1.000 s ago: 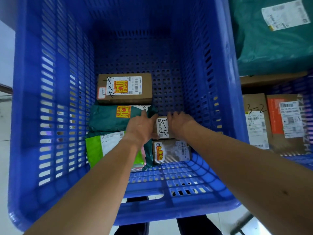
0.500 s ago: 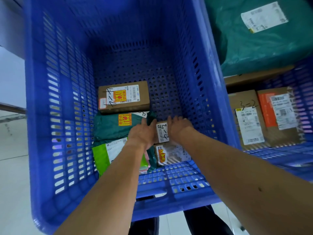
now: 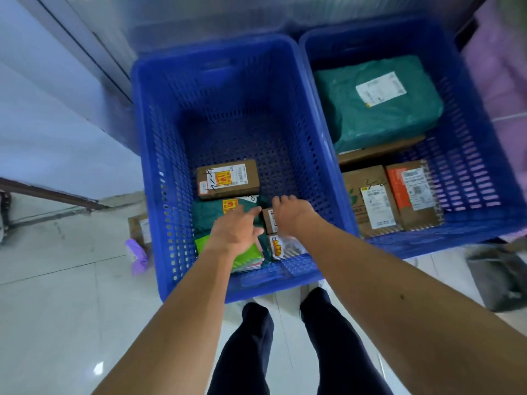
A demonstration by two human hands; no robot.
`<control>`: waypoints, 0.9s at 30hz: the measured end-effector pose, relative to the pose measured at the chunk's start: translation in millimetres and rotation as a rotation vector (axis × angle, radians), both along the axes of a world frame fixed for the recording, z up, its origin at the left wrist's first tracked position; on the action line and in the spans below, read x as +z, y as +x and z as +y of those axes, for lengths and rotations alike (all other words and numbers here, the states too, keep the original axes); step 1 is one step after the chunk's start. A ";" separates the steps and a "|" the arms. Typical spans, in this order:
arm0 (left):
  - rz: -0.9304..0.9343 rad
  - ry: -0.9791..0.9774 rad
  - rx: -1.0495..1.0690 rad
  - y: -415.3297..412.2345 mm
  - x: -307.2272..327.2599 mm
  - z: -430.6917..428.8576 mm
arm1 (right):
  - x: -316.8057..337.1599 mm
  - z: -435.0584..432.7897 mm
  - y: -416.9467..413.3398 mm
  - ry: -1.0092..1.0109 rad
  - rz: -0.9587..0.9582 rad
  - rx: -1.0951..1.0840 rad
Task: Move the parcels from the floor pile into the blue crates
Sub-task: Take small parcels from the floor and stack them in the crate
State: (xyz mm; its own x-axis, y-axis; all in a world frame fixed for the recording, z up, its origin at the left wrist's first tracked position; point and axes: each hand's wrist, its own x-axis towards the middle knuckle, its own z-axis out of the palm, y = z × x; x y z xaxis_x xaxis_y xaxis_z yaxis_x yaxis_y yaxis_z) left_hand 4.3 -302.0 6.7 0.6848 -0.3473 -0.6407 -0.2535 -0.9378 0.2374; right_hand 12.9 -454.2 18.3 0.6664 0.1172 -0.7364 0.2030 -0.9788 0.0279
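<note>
Two blue crates stand side by side on the pale tiled floor (image 3: 57,280), their long walls touching: the left crate (image 3: 159,155) and the right crate (image 3: 484,172). A person stands over the left one, dark trouser legs (image 3: 248,352) at its near wall, with both arms reaching down inside. The left hand (image 3: 236,229) hovers over a dark green bag (image 3: 214,215), its fingers spread and nearly straight, holding nothing; its fingertips point at a small box (image 3: 269,220) in the near half of the crate. The right hand (image 3: 291,215) lies over the right side of that small box with its fingers bent downward, and I cannot tell whether it grips the box or only rests there. Behind the green bag lies a brown box (image 3: 228,179) with a white label and a yellow sticker. A bright green bag (image 3: 245,256) sits against the near wall, and just beside it is a taped parcel (image 3: 285,245), in front of the small box. In the right crate a big green bag (image 3: 376,109) lies on a flat carton (image 3: 379,151); nearer are a labelled carton (image 3: 370,201) and an orange box (image 3: 413,192), touching. On the floor left of the left crate sit a brown parcel (image 3: 139,229) and a purple bag (image 3: 137,255).
</note>
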 end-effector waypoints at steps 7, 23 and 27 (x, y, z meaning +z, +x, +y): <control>0.009 0.026 0.057 -35.2 87.6 39.2 | 94.6 24.3 -36.6 0.070 -0.065 -0.073; -0.052 -0.050 0.589 -92.3 204.4 108.9 | 192.6 89.8 -79.4 0.220 -0.189 0.153; -0.091 -0.030 0.654 -101.7 220.4 144.0 | 203.4 111.4 -74.7 0.225 -0.144 0.199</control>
State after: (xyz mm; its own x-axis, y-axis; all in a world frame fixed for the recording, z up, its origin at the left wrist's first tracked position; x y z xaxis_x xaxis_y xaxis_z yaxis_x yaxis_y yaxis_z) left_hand -97.4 -158.0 227.1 0.8116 0.1417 -0.5668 0.3458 -0.8985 0.2705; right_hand -61.8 -342.8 221.7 0.7091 0.4048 -0.5774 0.4008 -0.9050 -0.1422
